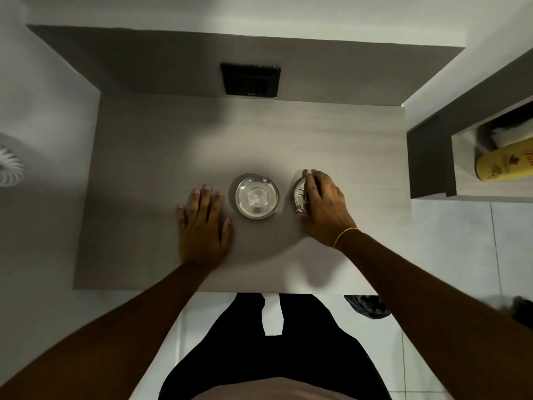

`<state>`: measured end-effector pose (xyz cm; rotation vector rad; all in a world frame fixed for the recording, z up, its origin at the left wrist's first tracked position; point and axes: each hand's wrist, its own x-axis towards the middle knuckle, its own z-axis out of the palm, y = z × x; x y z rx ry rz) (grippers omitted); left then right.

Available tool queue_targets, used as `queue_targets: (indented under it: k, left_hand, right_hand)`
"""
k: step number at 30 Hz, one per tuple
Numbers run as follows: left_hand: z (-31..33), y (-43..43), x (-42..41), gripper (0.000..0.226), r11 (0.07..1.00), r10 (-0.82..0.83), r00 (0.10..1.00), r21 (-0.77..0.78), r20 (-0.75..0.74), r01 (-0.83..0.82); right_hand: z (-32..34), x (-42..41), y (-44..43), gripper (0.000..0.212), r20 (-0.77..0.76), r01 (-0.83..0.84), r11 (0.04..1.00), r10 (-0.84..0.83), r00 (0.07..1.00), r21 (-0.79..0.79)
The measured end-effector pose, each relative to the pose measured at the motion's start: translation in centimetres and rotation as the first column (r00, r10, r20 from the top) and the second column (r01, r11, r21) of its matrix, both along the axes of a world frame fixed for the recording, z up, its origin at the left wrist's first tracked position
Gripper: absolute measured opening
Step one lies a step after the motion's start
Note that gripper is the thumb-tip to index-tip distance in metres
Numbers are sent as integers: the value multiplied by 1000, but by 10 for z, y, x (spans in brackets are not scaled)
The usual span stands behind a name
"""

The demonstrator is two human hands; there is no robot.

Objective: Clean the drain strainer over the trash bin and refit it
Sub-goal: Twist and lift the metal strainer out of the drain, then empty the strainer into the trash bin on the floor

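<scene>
Now our left hand lies flat and open on the table, just beside the steel bowl; our right hand grips the drain strainer right of it.

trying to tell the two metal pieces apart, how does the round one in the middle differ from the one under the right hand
The middle steel bowl sits in the open, untouched; the strainer piece is mostly covered by the right hand, whose fingers curl over its rim. The bowl shows its whole round hollow with something pale inside; only the left edge of the strainer piece shows, with what look like slots. The bowl is next to the flat left hand. Both are shiny round metal on the table.
</scene>
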<state>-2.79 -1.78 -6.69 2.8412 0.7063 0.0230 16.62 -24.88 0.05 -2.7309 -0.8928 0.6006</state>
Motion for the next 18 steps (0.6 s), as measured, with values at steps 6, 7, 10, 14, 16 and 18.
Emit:
queue_targets:
  k: [6,7,10,14,16,18]
  left_hand:
    - [-1,0,-1,66,1000,4,1000,11,18,-4]
    - [-2,0,-2,66,1000,3,1000,14,15,-3]
    - [-6,1,-2,66,1000,5,1000,19,7,-5]
    - [-7,2,-2,66,1000,0,1000,1,5,0]
    - [-4,2,-2,66,999,6,1000,-45,4,-6]
    - [0,0,-2,65,992,19,999,-125,26,-16]
  right_hand:
    - [-8,-1,-4,101,21,-13,1000,13,1000,9]
    - [-8,0,-3,103,16,-14,1000,14,1000,-6]
    - [-3,-1,5,103,30,22,1000,-22,999,11]
    - [9,-5,42,71,99,13,989,-28,995,149]
    - [14,-3,65,61,54,-24,992,17,998,121]
    - [13,2,82,58,-21,-67,995,69,997,71]
